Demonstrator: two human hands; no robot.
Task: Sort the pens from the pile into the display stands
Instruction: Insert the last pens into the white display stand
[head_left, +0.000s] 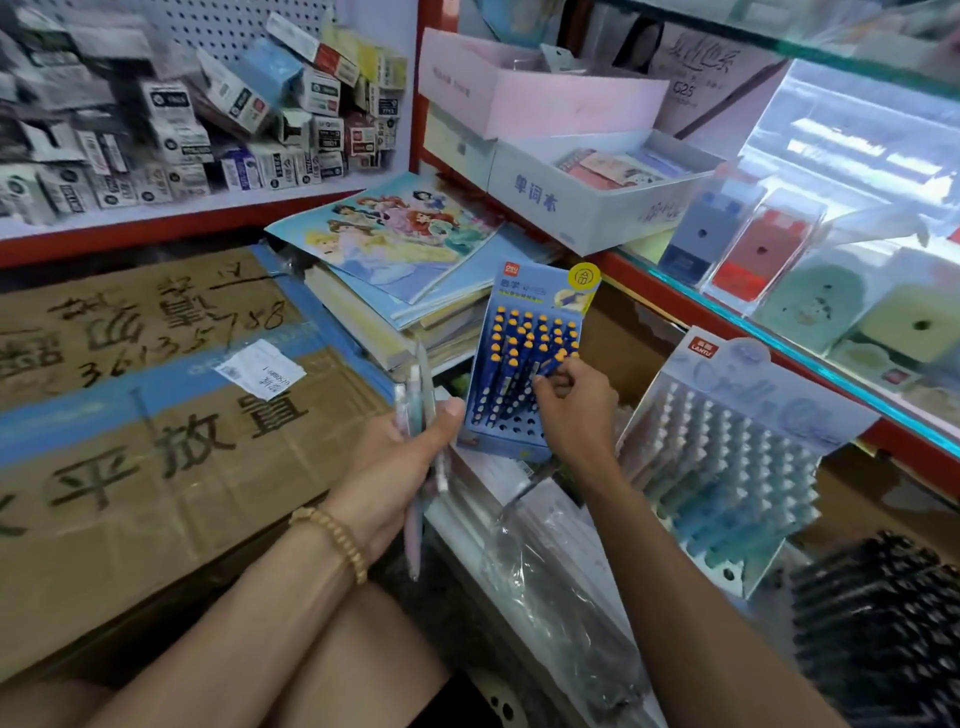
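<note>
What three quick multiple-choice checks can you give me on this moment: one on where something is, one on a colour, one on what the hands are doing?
1. Where does the blue display stand sit relative to the pale clear stand?
A. To its left
B. To its right
C. Stacked on top of it

2. What colour are the caps of the dark blue pens in the blue display stand?
A. Green
B. Orange-yellow
C. White

3. What is the left hand doing?
A. Resting flat on the cardboard box
B. Gripping a bunch of pale pens
C. Hanging idle

Answers: 1 A, the blue stand is left of the clear one in the head view. 2 B, rows of orange-yellow tips show above the blue barrels. 3 B, its fingers curl round the pale pens, while the right hand pinches a dark blue pen at the stand.
</note>
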